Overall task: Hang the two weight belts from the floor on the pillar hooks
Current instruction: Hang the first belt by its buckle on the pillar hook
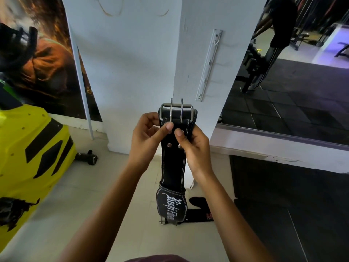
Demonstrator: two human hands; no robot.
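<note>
Gripping belt (174,159) between both hands, buckle upward

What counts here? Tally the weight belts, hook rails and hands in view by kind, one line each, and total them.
Black leather weight belts: 2 (one held up by its steel buckle end, one lying on the floor)
White metal hook rail on the pillar: 1
Bare hands gripping the held belt: 2 (left hand, right hand)
Total: 5

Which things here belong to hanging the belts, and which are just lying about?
Job: held belt, second belt on floor, hook rail on pillar, left hand, right hand.

Lying about: yellow machine, black handle on floor.
</note>
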